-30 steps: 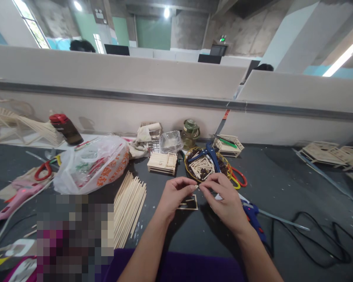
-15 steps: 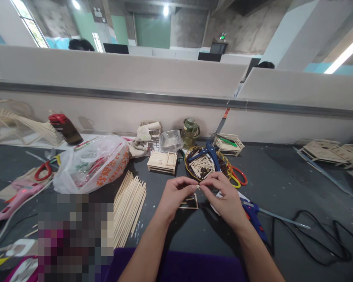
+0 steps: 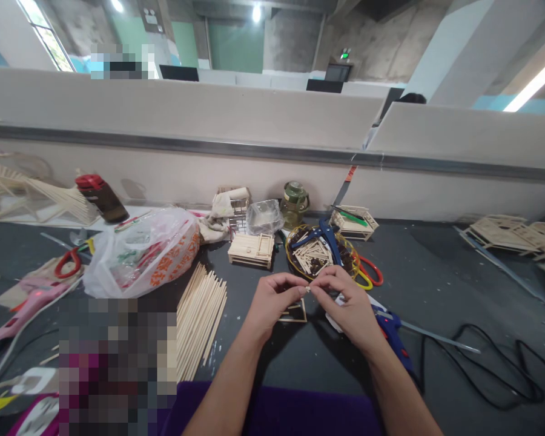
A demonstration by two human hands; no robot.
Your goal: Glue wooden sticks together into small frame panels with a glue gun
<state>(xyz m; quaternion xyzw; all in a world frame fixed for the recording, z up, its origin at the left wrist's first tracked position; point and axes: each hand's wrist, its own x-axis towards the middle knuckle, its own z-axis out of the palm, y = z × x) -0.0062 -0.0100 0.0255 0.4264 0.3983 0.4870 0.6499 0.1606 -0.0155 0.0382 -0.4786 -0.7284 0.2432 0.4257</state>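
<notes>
My left hand (image 3: 275, 300) and my right hand (image 3: 345, 300) meet fingertip to fingertip above the dark table. Between them they pinch a tiny pale wooden piece (image 3: 307, 289), mostly covered by the fingers. Just below, a small frame of thin wooden sticks (image 3: 305, 312) lies flat, partly hidden behind my left hand. Beyond the fingers sits a yellow-rimmed basket (image 3: 290, 266) with short stick pieces (image 3: 313, 254) and a blue-handled cutter (image 3: 329, 239) in it. By my right wrist lies a blue glue gun (image 3: 393, 333).
A bundle of long wooden sticks (image 3: 202, 321) lies left of my arms, near a white plastic bag (image 3: 136, 254). A small wooden stick model (image 3: 251, 249) stands behind. Red and yellow scissor handles (image 3: 370, 272), a green jar (image 3: 295, 203), black cable (image 3: 476, 387) and a pink glue gun (image 3: 31, 303) are around.
Both hands stay pinched together at nearly the same spot, with only a very slight shift of the fingers. Nothing else on the table has visibly moved.
</notes>
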